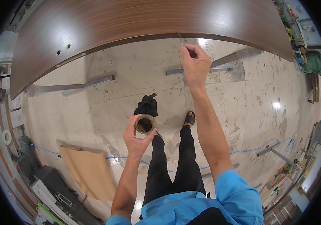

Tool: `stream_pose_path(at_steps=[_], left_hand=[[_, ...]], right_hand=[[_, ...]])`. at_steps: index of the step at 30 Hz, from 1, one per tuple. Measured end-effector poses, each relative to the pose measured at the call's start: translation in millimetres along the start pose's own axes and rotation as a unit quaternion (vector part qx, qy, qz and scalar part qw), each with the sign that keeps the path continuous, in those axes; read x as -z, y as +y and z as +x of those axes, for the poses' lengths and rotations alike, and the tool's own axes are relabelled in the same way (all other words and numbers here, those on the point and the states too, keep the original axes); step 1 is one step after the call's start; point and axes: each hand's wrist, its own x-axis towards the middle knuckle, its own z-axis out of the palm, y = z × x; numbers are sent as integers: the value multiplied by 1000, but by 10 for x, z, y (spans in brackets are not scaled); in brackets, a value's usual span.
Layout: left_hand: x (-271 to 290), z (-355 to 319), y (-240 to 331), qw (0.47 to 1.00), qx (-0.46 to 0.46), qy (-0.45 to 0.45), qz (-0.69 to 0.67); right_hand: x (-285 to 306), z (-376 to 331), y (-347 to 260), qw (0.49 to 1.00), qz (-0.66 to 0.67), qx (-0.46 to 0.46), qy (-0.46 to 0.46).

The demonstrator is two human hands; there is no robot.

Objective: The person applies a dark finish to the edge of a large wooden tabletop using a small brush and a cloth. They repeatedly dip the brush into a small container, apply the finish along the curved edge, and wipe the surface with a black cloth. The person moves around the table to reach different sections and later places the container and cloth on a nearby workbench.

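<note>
While a jar is grasped by the left grip, its mouth turned up above the floor, the right grip is curled into a pinch beside the closer edge of the brown surface; whether anything thin is grasped there cannot be told. Black cloth is seen just beyond the jar, though whether it is touched by the left grip cannot be told.
</note>
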Motion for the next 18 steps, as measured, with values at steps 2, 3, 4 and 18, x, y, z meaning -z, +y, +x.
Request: stream_pose_path(at_steps=[2,3,4,18], left_hand=[[1,5,1,1000,-15,1,8],[1,10,-1,1000,-22,3,11],[1,11,-5,1000,-22,2,13],[-6,34,-8,1000,-13,2,10]], right_hand=[[57,23,4,996,-30,-34,81],[108,48,0,994,-32,-29,105],[138,64,-3,993,-31,-36,108],[-32,9,18,992,-9,-27,121]])
